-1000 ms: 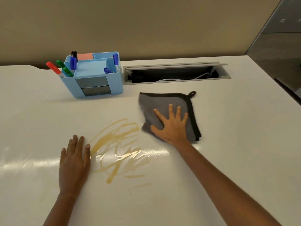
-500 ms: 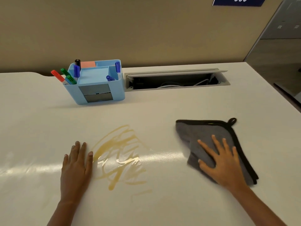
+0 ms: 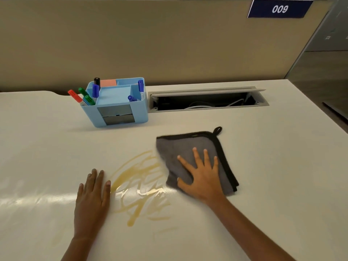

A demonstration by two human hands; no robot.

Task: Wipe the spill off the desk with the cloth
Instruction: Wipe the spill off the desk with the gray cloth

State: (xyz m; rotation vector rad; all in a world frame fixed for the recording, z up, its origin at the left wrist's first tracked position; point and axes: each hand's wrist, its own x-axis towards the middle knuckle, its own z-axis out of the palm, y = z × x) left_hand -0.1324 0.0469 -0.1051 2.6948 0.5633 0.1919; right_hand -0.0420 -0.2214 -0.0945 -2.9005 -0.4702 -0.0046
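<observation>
— Where is the cloth?
— Flat on the white desk, folded, grey with black trim, right of centre. Long axis slanted from far-left to near-right; hanging loop at the far-right corner, aimed toward the desk's back edge. Left edge blurred, touching the right fringe of the spill.

— And the spill?
— Yellowish scribbled streaks, glossy under a band of reflected light, lying between the two hands.

— Anything around it?
— A light blue organiser well behind the spill, holding red, green, blue and black markers. Beside it to the right, an open cable slot sunk into the desk. A beige partition behind, with a dark sign reading 009. Nothing between cloth and spill.

— And the hands?
— Right hand pressed palm-down on the cloth's near half, fingers spread and straight, not gripping; cloth showing beyond the fingertips and on both sides. Left hand flat on bare desk just left of the spill, fingers extended and close together, holding nothing.
</observation>
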